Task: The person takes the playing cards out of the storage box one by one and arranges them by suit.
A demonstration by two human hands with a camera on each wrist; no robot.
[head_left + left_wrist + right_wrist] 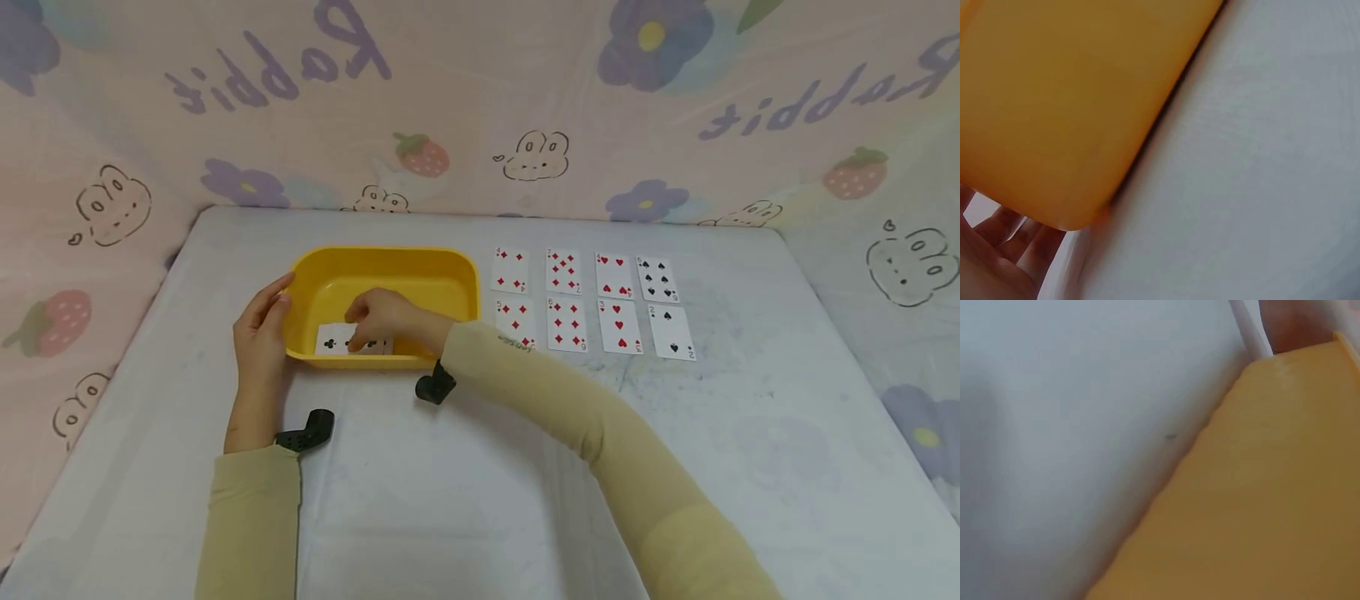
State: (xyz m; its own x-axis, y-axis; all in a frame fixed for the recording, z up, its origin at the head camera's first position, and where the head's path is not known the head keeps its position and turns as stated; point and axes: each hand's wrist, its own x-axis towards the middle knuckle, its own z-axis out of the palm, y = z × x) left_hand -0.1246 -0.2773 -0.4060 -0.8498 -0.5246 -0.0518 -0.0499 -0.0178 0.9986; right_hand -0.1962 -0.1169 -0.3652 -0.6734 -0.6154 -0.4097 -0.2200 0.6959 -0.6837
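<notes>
A yellow plastic tub (405,363) stands on the white-covered table. My left hand (258,333) is at its left end, thumb and fingers against the outer wall and rim; in the left wrist view its fingers (1000,225) lie along that end. My right hand (390,317) reaches over the near wall into the tub. Its bent thumb and fingers pinch at a white playing card (327,335) with black club pips. More card faces show beneath this hand, partly hidden. The right wrist view shows mostly the tub's outer wall (1272,487).
Right of the tub, face-up cards lie in two rows: diamonds such as the seven (562,272), hearts such as the three (620,327), and spades such as the two (672,332). My right sleeve (540,392) overlaps the five of diamonds (514,317). A patterned curtain (480,100) hangs behind.
</notes>
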